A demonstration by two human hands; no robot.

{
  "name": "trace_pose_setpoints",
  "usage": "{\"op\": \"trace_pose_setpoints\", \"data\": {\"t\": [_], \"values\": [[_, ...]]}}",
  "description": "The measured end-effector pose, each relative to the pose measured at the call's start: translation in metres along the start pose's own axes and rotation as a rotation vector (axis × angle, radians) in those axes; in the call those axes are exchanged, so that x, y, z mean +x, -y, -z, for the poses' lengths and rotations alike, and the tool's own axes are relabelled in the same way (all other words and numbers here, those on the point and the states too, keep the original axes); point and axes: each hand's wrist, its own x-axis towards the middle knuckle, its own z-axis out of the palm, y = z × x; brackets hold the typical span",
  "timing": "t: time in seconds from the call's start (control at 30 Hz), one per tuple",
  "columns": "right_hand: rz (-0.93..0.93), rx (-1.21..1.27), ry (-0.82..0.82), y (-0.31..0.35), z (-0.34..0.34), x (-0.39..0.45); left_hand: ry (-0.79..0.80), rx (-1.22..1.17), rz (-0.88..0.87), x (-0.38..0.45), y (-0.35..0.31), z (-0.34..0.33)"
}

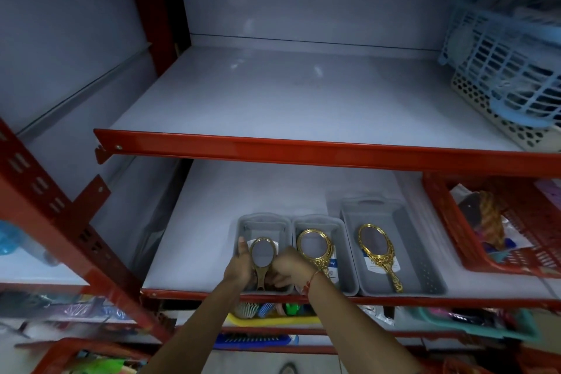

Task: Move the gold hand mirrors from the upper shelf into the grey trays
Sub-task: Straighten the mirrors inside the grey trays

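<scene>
— Where was the small mirror (263,253)?
— In the left tray (244,226), handle toward the person. The left hand (239,267) cupped its rim; the right hand (290,267) was curled at the handle.

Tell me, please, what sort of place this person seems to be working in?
Probably a small shop's stockroom or display area. Red metal shelving holds plastic baskets of goods, three grey trays carry identical gold hand mirrors over printed labels, and combs and brushes fill the shelf below.
</scene>
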Motion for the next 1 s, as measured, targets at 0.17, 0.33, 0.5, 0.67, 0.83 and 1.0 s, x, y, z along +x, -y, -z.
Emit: {"op": "trace_pose_setpoints", "data": {"t": [0.17,0.33,0.5,0.67,0.83,1.0], "values": [[0.0,0.275,-0.152,-0.006,0.043,-0.016,-0.081,0.07,-0.211,-0.049,-0.035,-0.014],[0.014,0.281,-0.343,-0.029,0.084,-0.016,0.134,-0.164,-0.09,-0.063,-0.052,-0.057],[0.023,0.092,-0.269,-0.046,0.086,-0.027,0.271,-0.088,0.071,-0.057,-0.04,-0.094],[0.057,0.219,-0.188,-0.056,0.083,-0.022,0.178,-0.084,0.078,-0.061,-0.033,-0.114],[-0.069,0.268,-0.079,-0.057,0.096,-0.022,0.18,-0.128,0.069,-0.063,-0.038,-0.122],[-0.16,0.321,-0.005,-0.053,0.101,-0.019,0.198,-0.098,0.056,-0.063,-0.04,-0.118]]}}
